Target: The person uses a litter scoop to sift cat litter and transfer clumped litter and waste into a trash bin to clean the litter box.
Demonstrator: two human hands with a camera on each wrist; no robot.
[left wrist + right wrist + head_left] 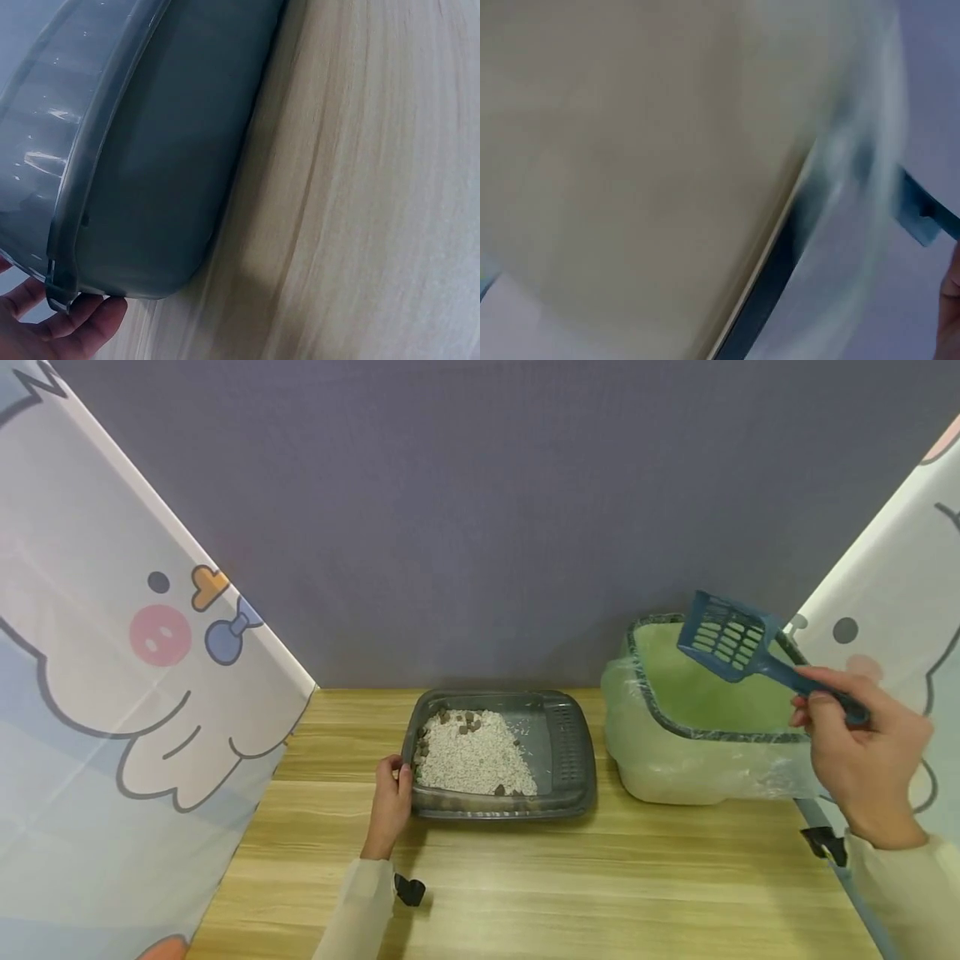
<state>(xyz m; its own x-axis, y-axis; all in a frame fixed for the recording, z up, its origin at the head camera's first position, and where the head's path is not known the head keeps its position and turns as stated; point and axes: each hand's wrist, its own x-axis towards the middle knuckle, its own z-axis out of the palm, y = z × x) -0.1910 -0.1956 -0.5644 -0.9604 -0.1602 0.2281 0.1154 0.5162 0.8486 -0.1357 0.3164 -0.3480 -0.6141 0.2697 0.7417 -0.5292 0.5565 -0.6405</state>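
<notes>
A dark grey litter box (495,810) rests on the wooden table, holding pale granular litter (472,760) heaped toward its left. Brown clumps (467,725) lie along the litter's back, left and front edges. My left hand (390,806) grips the box's left rim; the left wrist view shows curled fingers (105,319) under the rim's corner. My right hand (870,752) holds a blue slotted litter scoop (763,652) by its handle, raised over the lined bin (690,768). No clump shows on the scoop. The right wrist view catches only part of the scoop (922,214).
The bin, with a translucent greenish bag folded over its dark rim (675,727), stands right of the litter box. A grey wall panel (465,527) rises behind. Cartoon-printed panels (97,635) flank both sides. Wooden tabletop (600,885) lies in front.
</notes>
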